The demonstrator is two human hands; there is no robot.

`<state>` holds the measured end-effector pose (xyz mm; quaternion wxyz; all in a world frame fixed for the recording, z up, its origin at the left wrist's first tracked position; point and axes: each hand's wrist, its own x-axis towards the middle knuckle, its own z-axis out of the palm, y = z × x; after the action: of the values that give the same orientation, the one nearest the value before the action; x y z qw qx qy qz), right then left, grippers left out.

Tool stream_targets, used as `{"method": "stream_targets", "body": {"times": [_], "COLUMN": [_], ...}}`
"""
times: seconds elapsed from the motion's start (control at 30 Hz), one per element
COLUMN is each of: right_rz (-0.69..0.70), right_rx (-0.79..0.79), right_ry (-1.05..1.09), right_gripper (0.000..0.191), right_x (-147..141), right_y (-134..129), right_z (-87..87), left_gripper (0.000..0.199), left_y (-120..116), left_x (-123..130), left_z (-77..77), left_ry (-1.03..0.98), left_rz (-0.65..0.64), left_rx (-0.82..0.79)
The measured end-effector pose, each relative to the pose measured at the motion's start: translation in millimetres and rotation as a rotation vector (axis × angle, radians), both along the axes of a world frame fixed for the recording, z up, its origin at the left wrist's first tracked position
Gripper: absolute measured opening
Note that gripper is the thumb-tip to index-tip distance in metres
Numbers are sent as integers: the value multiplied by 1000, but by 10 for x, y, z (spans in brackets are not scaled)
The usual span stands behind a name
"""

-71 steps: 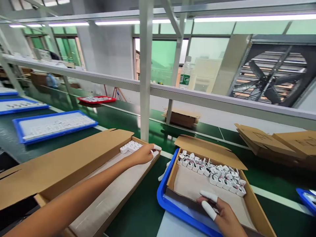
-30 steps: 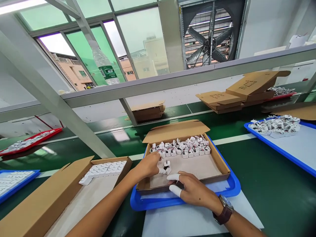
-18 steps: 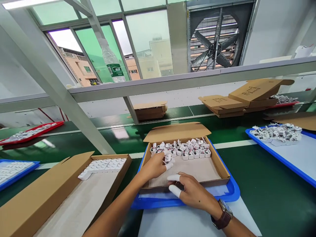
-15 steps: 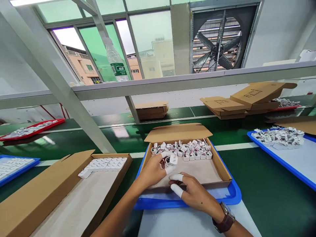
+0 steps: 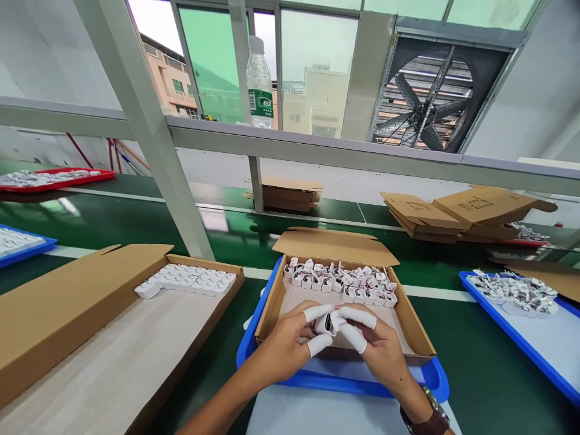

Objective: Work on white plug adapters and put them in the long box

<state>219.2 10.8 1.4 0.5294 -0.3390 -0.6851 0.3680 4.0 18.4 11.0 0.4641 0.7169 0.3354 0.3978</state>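
Between my two hands is a small white part [image 5: 327,324] with a dark opening, above the front of an open cardboard box [image 5: 417,329]. My left hand [image 5: 294,338] pinches its left side with white-covered fingertips. My right hand [image 5: 374,338], also with white finger covers, grips it from the right. At the back of the box stand rows of similar white parts [image 5: 317,281] with thin wires. The box rests on a blue tray [image 5: 335,382].
A long open box [image 5: 90,362] at the left holds rows of white pieces [image 5: 194,279]. At the right, a blue tray [image 5: 544,356] carries a pile of white parts. Flat cartons [image 5: 480,208] lie behind. A bottle [image 5: 260,90] stands on the crossbar.
My right hand has come up to the white part held by my left hand and now grips it too. The view has shifted, and the part is turned differently.
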Motion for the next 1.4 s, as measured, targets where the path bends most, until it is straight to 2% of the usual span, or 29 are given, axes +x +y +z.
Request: {"method": "stream_targets", "body": {"times": [0.07,0.17,0.27,0.33,0.57,0.67,0.77,1.03,1.13,1.23,1.3,1.4], "right_rz": [26,107,152,150,164,122,67,120,112,103,106,145], "right_rx": [112,246,397,440,291,250,226,85,77,99,112,18], "right_ry": [-142,-302,-385,-388,-298,-315,-328,-259,-238,-243,-244,-201], "right_gripper": [26,43,52,53,46,44,41,38,37,39,40,40], "right_x": [34,62,52,29,-112,-132,-99,-116,-144,-147,-139,-121], "right_y": [2,7,10,4,-92,-141,-160,-147,-158,-166,-166,-154], "right_z": [85,191,239,223,59,33,5,-5,-9,-37,-55,-63], "left_gripper": [44,41,36,37,37,42,44,40,40,43,38,30], "left_y": [-6,-31,-77,-104,-108,-96,-92,-104,-109,-103,-100,-111], "left_x": [-30,-70,-108,-129,-131,-127,-133,-126,-128,-144,-149,-134], "left_z": [-10,9,46,52,-74,-122,-135,-149,-133,-80,-40,7], "left_ry": [-33,-20,42,67,29,-2,-39,-46,-51,-71,-103,-178], "left_rz": [-11,-1,21,32,63,59,28,24,1,-66,-79,-47], "left_rx": [-4,-2,70,128,201,171,117,121,100,-30,-94,-124]}}
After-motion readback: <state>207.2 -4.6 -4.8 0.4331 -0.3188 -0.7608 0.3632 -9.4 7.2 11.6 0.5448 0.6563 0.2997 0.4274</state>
